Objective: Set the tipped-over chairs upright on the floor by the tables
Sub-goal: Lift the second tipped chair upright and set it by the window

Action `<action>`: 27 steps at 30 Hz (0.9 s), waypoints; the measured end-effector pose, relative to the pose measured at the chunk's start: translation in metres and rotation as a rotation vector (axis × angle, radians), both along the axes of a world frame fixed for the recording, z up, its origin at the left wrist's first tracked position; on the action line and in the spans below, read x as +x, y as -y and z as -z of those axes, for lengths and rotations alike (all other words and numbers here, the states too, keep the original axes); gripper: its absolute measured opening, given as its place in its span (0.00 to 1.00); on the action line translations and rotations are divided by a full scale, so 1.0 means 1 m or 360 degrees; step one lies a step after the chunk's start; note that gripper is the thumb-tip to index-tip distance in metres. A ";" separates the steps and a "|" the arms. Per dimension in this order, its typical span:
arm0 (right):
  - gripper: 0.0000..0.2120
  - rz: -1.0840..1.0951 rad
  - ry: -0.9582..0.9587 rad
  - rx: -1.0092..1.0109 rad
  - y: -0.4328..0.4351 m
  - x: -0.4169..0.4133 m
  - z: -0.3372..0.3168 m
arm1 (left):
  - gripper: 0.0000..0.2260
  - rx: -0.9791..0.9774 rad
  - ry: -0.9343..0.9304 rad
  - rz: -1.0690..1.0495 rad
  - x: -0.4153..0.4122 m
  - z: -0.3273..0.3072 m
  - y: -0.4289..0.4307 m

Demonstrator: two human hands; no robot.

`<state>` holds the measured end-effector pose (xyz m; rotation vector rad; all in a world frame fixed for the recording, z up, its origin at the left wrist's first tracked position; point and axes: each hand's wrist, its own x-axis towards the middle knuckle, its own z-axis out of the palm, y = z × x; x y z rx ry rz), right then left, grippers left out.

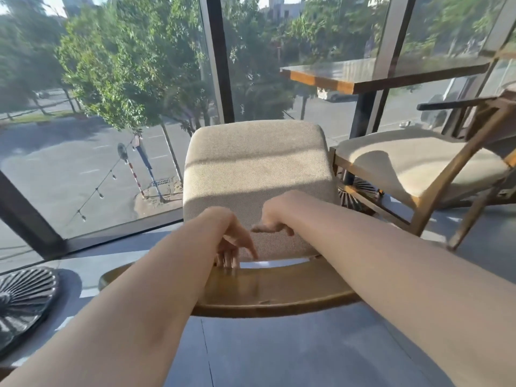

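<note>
A wooden chair with a beige cushioned seat stands upright on the grey floor, facing the window. Its curved wooden backrest is nearest to me. My left hand hangs over the rear of the seat with its fingers pointing down, the tips touching the backrest rail. My right hand hovers just above the seat, loosely curled and holding nothing. To the right, a second chair with a beige seat sits tilted, its frame leaning under a wooden table.
Floor-to-ceiling glass with a dark frame post lies right behind the chairs. A ribbed black table base sits at the lower left, and another base shows between the two chairs. Grey floor extends toward me.
</note>
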<state>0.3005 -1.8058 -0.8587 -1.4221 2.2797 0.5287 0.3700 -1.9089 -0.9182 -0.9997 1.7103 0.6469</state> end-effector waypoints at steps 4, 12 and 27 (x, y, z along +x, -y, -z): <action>0.16 0.0088 -0.0303 -0.0528 0.030 -0.023 -0.003 | 0.30 -0.0358 -0.0328 0.0058 -0.019 -0.051 0.014; 0.11 0.0118 -0.0770 -0.1176 0.078 -0.047 -0.061 | 0.24 -0.0964 -0.0733 0.0532 -0.019 -0.112 -0.007; 0.34 -0.0659 0.0208 -0.2439 0.043 -0.015 -0.099 | 0.30 -0.2140 -0.2019 0.0414 -0.021 -0.129 0.033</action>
